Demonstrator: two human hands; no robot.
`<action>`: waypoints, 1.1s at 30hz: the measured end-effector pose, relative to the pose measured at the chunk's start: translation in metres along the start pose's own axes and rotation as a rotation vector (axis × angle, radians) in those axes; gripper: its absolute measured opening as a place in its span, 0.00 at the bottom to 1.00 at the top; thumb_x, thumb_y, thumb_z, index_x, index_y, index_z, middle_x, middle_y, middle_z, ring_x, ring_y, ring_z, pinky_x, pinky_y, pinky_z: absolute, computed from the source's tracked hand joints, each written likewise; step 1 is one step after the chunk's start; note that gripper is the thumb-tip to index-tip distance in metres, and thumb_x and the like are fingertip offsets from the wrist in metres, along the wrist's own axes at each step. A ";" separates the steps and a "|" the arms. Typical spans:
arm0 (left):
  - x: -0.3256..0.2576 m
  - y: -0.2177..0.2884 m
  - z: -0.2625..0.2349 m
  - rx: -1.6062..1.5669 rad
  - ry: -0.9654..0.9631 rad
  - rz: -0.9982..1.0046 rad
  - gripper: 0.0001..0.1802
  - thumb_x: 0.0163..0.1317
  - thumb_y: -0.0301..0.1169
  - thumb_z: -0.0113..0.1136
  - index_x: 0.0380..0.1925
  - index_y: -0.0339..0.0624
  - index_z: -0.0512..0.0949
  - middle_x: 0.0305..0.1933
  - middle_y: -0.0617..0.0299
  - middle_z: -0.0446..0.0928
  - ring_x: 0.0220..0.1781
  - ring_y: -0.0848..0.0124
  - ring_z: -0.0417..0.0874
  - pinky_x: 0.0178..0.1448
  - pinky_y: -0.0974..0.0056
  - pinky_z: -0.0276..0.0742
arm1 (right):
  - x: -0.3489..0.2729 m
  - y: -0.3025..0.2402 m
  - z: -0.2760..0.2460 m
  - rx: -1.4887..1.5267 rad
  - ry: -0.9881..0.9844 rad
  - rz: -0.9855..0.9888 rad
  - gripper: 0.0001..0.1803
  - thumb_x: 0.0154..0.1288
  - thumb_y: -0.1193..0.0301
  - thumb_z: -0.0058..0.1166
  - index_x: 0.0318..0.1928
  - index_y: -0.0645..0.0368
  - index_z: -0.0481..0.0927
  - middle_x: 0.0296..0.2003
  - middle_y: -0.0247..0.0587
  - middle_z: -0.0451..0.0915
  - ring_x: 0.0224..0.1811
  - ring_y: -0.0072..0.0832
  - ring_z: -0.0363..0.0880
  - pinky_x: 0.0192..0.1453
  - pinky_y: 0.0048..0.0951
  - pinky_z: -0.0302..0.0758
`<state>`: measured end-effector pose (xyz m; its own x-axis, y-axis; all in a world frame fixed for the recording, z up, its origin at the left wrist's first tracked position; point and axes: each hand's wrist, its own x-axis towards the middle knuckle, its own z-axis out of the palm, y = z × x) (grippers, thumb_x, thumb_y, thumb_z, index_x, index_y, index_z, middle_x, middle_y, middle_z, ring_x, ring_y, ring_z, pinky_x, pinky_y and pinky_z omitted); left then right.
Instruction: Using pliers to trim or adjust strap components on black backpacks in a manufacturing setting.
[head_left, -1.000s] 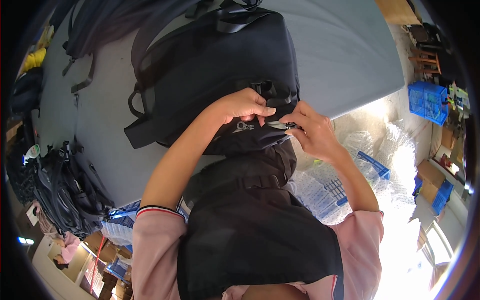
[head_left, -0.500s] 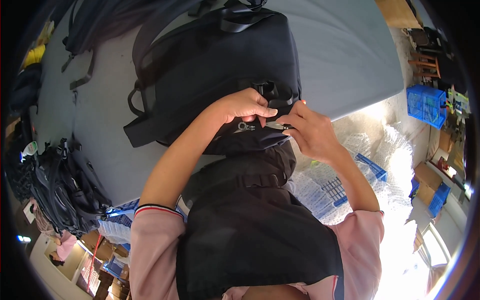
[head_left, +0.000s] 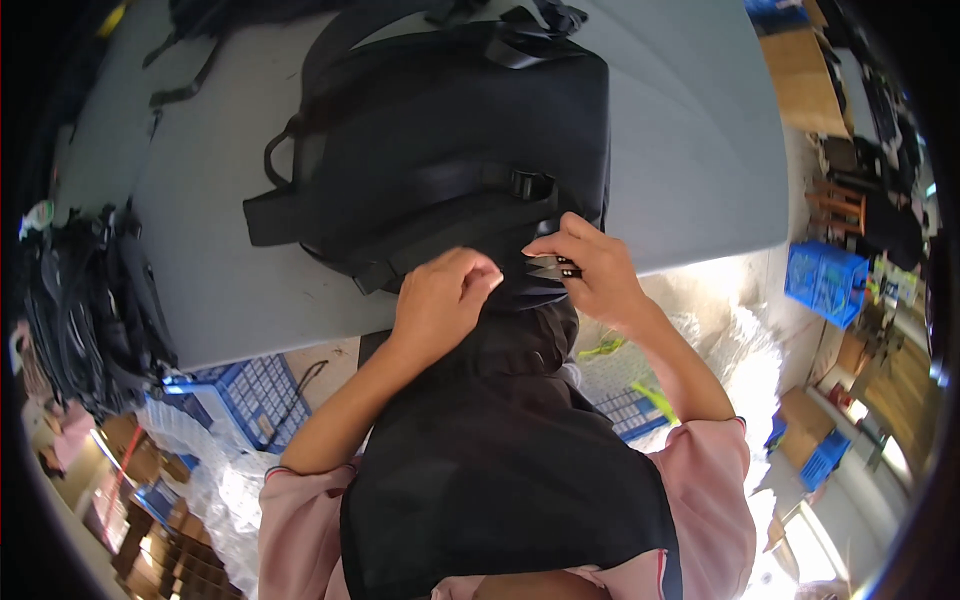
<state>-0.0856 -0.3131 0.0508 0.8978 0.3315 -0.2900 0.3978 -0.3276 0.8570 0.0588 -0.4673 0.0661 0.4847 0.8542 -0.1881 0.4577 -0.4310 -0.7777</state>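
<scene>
backpack: black backpack (head_left: 450, 140) lies flat on the grey table (head_left: 690, 130), strap side up, chest strap with buckle (head_left: 520, 183) across it; its near end hangs over the table's front edge toward the person.
backpack contents: cannot tell, the opening is hidden under the hands and the dark fabric.
left hand: left hand (head_left: 440, 300) is curled, fingers pressed together on the backpack's near end, just left of the zipper pulls; whether it pinches fabric is hidden.
right hand: right hand (head_left: 590, 265) pinches small metal zipper pulls (head_left: 555, 267) between thumb and fingertips, at the backpack's near right corner.
apron: dark apron (head_left: 500, 470) on the person, below the backpack's near end, touching it.
sleeves: pink sleeves (head_left: 700, 480) on both forearms.
blue crate, left: blue plastic crate (head_left: 240, 385) on the floor under the table edge, left of the backpack; contents not readable, clear plastic wrap (head_left: 210, 480) bunched just beside it.
blue crate, right: second blue crate (head_left: 825, 285) on the floor well right of the backpack; contents cannot be made out.
other bags: pile of black bags (head_left: 90, 310) well left of the backpack, off the table's end.
cardboard box: cardboard box (head_left: 800, 60) at the table's far right, beyond the backpack.
</scene>
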 end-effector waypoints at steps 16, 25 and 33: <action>-0.020 0.013 0.160 -1.372 0.911 -0.355 0.11 0.66 0.30 0.54 0.43 0.34 0.77 0.40 0.62 0.79 0.42 0.76 0.78 0.48 0.68 0.74 | 0.067 0.019 -0.007 0.117 -0.994 0.050 0.09 0.62 0.67 0.55 0.36 0.61 0.78 0.22 0.33 0.73 0.20 0.20 0.69 0.23 0.25 0.63; -0.054 0.039 0.144 -1.413 1.214 0.115 0.13 0.65 0.32 0.56 0.40 0.31 0.77 0.39 0.63 0.79 0.40 0.78 0.76 0.49 0.71 0.72 | 0.059 -0.052 -0.024 0.401 -1.191 0.318 0.09 0.61 0.71 0.57 0.39 0.62 0.78 0.22 0.26 0.70 0.19 0.10 0.61 0.21 0.16 0.57; -0.079 0.034 0.144 -1.354 1.212 0.129 0.13 0.65 0.37 0.57 0.37 0.36 0.78 0.34 0.68 0.78 0.35 0.81 0.74 0.40 0.72 0.71 | 0.030 -0.106 -0.028 -0.344 -0.666 -0.904 0.11 0.56 0.70 0.60 0.39 0.56 0.75 0.32 0.33 0.71 0.25 0.25 0.72 0.30 0.24 0.69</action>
<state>-0.1157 -0.4779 0.0411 0.0434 0.9543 -0.2958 -0.6194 0.2580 0.7415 0.0453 -0.4038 0.1594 -0.5586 0.8294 -0.0069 0.6627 0.4412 -0.6052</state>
